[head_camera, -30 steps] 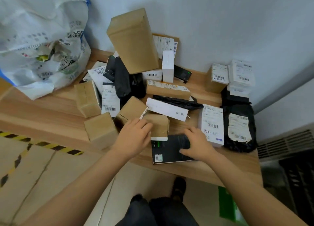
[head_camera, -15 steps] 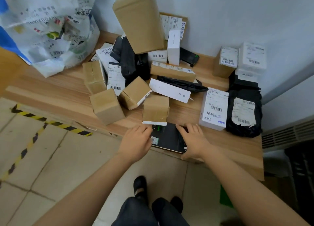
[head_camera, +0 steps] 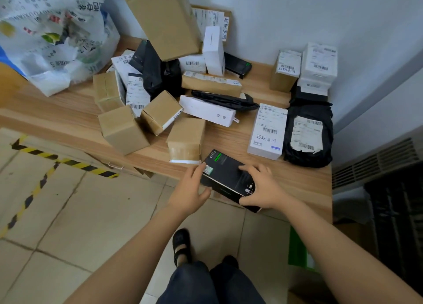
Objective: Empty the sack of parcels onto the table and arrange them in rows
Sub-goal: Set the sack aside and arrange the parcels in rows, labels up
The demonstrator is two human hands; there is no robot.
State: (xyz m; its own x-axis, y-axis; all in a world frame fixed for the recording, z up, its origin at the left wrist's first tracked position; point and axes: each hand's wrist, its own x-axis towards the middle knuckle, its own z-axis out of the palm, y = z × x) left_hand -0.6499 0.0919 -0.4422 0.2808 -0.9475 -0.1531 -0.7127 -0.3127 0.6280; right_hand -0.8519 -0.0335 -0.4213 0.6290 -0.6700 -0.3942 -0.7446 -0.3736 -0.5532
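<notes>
A flat black box (head_camera: 225, 166) with green print lies at the wooden table's (head_camera: 57, 111) front edge, its near end hanging past the edge. My right hand (head_camera: 261, 189) grips it from above, thumb at the near end. My left hand (head_camera: 192, 189) holds its left corner between fingers and thumb. Behind it, several parcels lie in a loose pile: a small brown box (head_camera: 186, 139), a long white box (head_camera: 207, 110) and a big brown box (head_camera: 164, 17) leaning on the wall. The white printed sack (head_camera: 52, 36) slumps at the table's back left.
On the right a white labelled box (head_camera: 267, 132) and a black poly bag (head_camera: 309, 136) lie side by side, with more small boxes (head_camera: 318, 63) stacked behind them by the wall. Below the table are floor tiles with yellow-black tape (head_camera: 41, 152). A vent grille (head_camera: 375, 164) sits at right.
Both hands have drawn the black box out from under the small brown box to the table's front edge and turned it. My left hand left the brown box for the black one.
</notes>
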